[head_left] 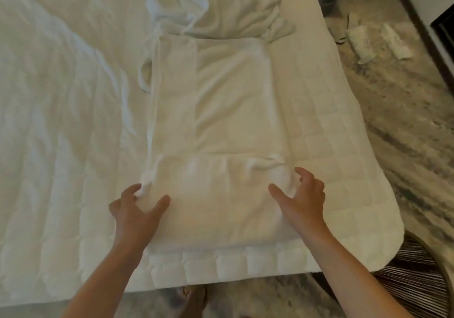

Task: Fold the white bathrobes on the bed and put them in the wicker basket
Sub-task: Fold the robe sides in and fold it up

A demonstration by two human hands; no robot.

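Folded bathrobe (216, 111) on bed (61, 121), second bathrobe (233, 10) behind, basket (412, 278) right.

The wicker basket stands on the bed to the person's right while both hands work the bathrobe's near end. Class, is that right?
No. The head view shows the wicker basket on the floor off the bed's near right corner, not on the bed. The rest holds: left hand and right hand are at the bathrobe's near end.

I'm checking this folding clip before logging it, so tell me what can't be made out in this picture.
The wicker basket: head view, cut off by the lower right corner; contents unseen.
The left hand and right hand: head view, motion blur; grip on the folded bathrobe unclear.
The second bathrobe: head view, bunched on itself; sleeves hidden.
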